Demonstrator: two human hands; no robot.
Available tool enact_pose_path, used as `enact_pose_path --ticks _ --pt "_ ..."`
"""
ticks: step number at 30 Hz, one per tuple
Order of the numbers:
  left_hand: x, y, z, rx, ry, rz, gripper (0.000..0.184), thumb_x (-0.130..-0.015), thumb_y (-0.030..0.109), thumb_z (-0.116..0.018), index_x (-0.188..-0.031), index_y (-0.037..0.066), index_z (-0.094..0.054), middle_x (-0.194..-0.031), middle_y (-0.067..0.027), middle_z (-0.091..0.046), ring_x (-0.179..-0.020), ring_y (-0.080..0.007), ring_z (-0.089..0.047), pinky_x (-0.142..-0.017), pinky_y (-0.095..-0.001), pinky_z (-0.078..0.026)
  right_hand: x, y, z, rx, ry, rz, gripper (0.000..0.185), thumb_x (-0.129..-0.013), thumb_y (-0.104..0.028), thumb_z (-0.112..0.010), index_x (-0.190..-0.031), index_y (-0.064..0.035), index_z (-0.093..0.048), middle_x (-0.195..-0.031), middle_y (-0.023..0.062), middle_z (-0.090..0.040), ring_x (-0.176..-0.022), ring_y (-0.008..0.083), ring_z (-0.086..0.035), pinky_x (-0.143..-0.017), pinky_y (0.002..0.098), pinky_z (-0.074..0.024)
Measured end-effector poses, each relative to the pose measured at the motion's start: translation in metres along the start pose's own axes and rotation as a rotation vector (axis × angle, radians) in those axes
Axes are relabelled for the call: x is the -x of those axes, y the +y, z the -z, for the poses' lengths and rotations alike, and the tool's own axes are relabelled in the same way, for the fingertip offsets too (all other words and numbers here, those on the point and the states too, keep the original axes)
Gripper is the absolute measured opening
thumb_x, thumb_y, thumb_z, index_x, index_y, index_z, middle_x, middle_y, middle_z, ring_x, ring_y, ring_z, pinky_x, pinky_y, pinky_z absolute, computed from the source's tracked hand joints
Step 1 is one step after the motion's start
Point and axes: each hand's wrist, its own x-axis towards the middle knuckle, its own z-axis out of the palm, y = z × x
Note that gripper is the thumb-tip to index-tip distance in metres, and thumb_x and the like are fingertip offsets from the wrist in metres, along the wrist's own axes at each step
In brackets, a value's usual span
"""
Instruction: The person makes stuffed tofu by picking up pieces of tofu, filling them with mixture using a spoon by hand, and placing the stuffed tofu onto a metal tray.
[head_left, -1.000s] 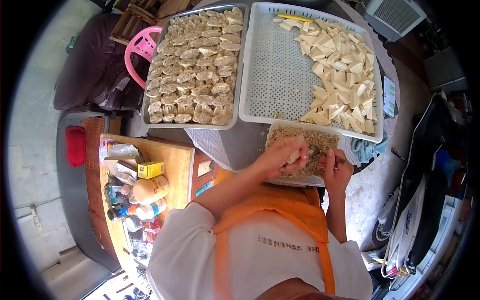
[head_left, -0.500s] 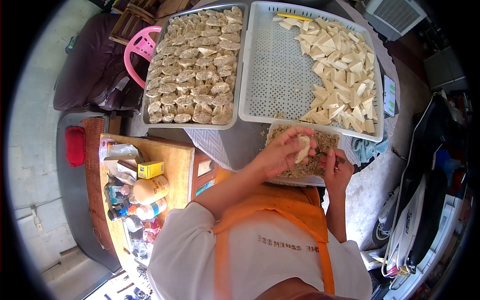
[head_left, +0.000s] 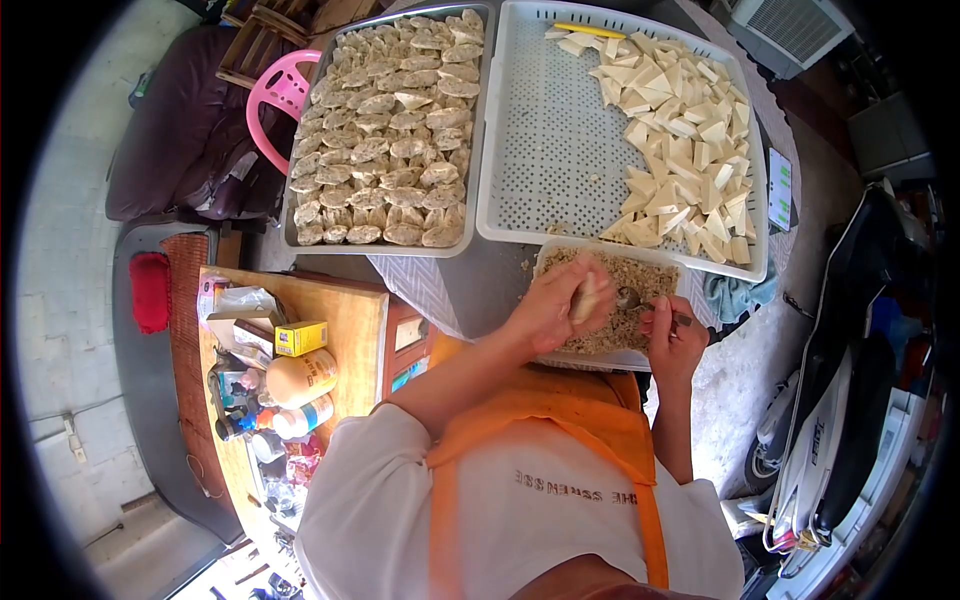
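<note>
My left hand (head_left: 560,310) is closed around a pale tofu piece (head_left: 586,299), blurred by motion, above the near tub. In my right hand (head_left: 676,335) is a metal spoon (head_left: 628,297), its bowl down at the crumbly brown-grey filling (head_left: 640,270). That filling lies in a white rectangular tub (head_left: 682,275) right in front of my body. Behind the tub, a white perforated tray (head_left: 540,130) bears many loose triangular tofu pieces (head_left: 690,140) on its right side. Rows of filled tofu pieces (head_left: 400,130) cover a grey tray (head_left: 464,238) to the left.
A yellow-handled tool (head_left: 590,31) lies at the perforated tray's far edge. A blue-grey cloth (head_left: 738,297) and a phone-like screen (head_left: 779,190) are on the right. A wooden cabinet (head_left: 350,310) with bottles and boxes stands left, near a pink chair back (head_left: 280,90).
My left hand has turned and shifted slightly left with the tofu piece. The spoon's bowl now shows over the filling, while my right hand stays in nearly the same place.
</note>
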Motion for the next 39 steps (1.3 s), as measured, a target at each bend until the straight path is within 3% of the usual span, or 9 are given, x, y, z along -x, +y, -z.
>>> enact_pose_path --ticks 6,10,18,23,25,27,30,33,39 --pt "0.001 0.003 -0.019 -0.256 0.106 -0.102 0.024 -0.096 0.011 -0.045 -0.118 0.005 -0.051 -0.084 -0.0034 -0.049 -0.084 -0.0143 -0.050 -0.068 -0.0212 -0.038 0.000 0.002 -0.001 0.014 0.004 0.016 0.017 -0.093 -0.007 -0.054 -0.085 0.0054 -0.061 -0.061 0.0105 -0.063 -0.052 0.0132 -0.064 -0.047 0.0237 -0.0496" --pt "0.001 0.008 -0.012 -0.140 0.004 -0.031 0.014 -0.097 0.017 -0.045 -0.101 0.006 -0.052 -0.079 -0.0024 -0.046 -0.073 -0.0126 -0.047 -0.059 -0.0224 -0.037 0.000 0.001 0.000 0.002 -0.001 0.011 0.017 -0.093 -0.008 -0.054 -0.085 0.0057 -0.061 -0.061 0.0106 -0.064 -0.053 0.0131 -0.064 -0.047 0.0235 -0.0497" --pt "0.007 0.009 -0.001 -0.111 0.059 0.103 0.040 -0.097 0.036 -0.042 -0.065 0.014 -0.041 -0.054 0.0015 -0.033 -0.046 -0.0122 -0.035 -0.042 -0.0246 -0.029 0.000 0.000 0.000 0.001 -0.002 -0.016 0.017 -0.093 -0.008 -0.055 -0.086 0.0058 -0.062 -0.062 0.0102 -0.065 -0.053 0.0127 -0.064 -0.047 0.0229 -0.0500" --pt "0.000 -0.008 0.005 -0.674 0.020 -0.289 0.044 -0.098 0.041 -0.043 -0.065 0.012 -0.041 -0.052 -0.0002 -0.038 -0.041 -0.0102 -0.035 -0.033 -0.0235 -0.023 0.000 0.000 0.000 0.005 0.000 -0.011 0.017 -0.093 -0.008 -0.055 -0.085 0.0058 -0.062 -0.061 0.0098 -0.065 -0.053 0.0126 -0.064 -0.047 0.0228 -0.0497" --pt "0.002 -0.005 0.007 -0.643 -0.039 -0.241 0.045 -0.098 0.042 -0.043 -0.065 0.012 -0.041 -0.052 -0.0014 -0.041 -0.040 -0.0109 -0.037 -0.034 -0.0235 -0.025 0.000 0.001 0.000 0.010 0.002 -0.015 0.018 -0.093 -0.008 -0.055 -0.085 0.0057 -0.062 -0.061 0.0098 -0.064 -0.053 0.0125 -0.064 -0.047 0.0227 -0.0495" --pt "0.007 0.008 0.009 -0.186 -0.037 0.145 0.043 -0.097 0.042 -0.043 -0.066 0.011 -0.040 -0.054 -0.0031 -0.043 -0.043 -0.0139 -0.041 -0.040 -0.0247 -0.033 0.000 0.002 0.000 0.012 0.001 -0.012 0.018 -0.093 -0.008 -0.055 -0.085 0.0056 -0.062 -0.061 0.0100 -0.064 -0.053 0.0124 -0.064 -0.047 0.0227 -0.0492" --pt "-0.003 0.005 0.030 0.123 -0.353 0.181 0.037 -0.098 0.037 -0.042 -0.076 0.009 -0.048 -0.066 -0.0054 -0.052 -0.058 -0.0156 -0.053 -0.051 -0.0262 -0.044 0.000 0.002 0.000 0.010 0.002 -0.011 0.018 -0.093 -0.009 -0.055 -0.084 0.0053 -0.062 -0.061 0.0101 -0.064 -0.053 0.0123 -0.064 -0.047 0.0228 -0.0490" --pt "0.003 -0.003 0.000 -0.099 0.137 -0.064 0.030 -0.099 0.033 -0.041 -0.096 0.006 -0.053 -0.083 -0.0064 -0.056 -0.077 -0.0158 -0.057 -0.067 -0.0282 -0.049 0.000 0.000 0.000 0.008 0.001 -0.002 0.018 -0.093 -0.008 -0.055 -0.084 0.0051 -0.062 -0.061 0.0100 -0.064 -0.053 0.0123 -0.064 -0.047 0.0229 -0.0490" --pt "0.004 0.001 -0.020 -0.355 0.032 -0.100 0.027 -0.097 0.024 -0.046 -0.117 0.005 -0.049 -0.092 -0.0049 -0.053 -0.083 -0.0160 -0.054 -0.075 -0.0278 -0.046 -0.001 -0.001 0.000 0.004 -0.005 0.005 0.018 -0.093 -0.008 -0.054 -0.085 0.0057 -0.061 -0.061 0.0097 -0.063 -0.053 0.0119 -0.063 -0.047 0.0229 -0.0489"
